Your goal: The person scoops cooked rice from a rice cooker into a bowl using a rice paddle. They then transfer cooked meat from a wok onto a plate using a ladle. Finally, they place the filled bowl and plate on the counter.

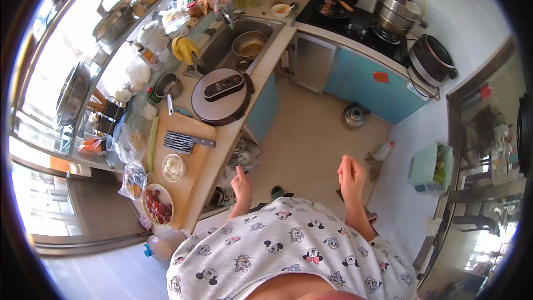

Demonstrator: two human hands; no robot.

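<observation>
My left hand (241,185) hangs in the air near the counter's edge, index finger pointing forward, and I see nothing in it. My right hand (352,176) is raised over the floor with curled fingers; whether it holds anything small is hidden. On the counter to the left lies a wooden cutting board (199,133), with a cleaver (179,142) and a small bowl of white food (173,167) on it. A bowl of red grapes (158,205) stands at the near end. Beyond the board is a round electric cooker with a dark handle on its lid (222,110).
A sink (216,46) holds a metal basin (250,44). Ahead, a black gas stove (306,13) bears a wok (327,10) and a steamer pot (394,12). A metal kettle (354,116) and a plastic bottle (382,151) stand on the floor. A green bin (422,171) hangs at right.
</observation>
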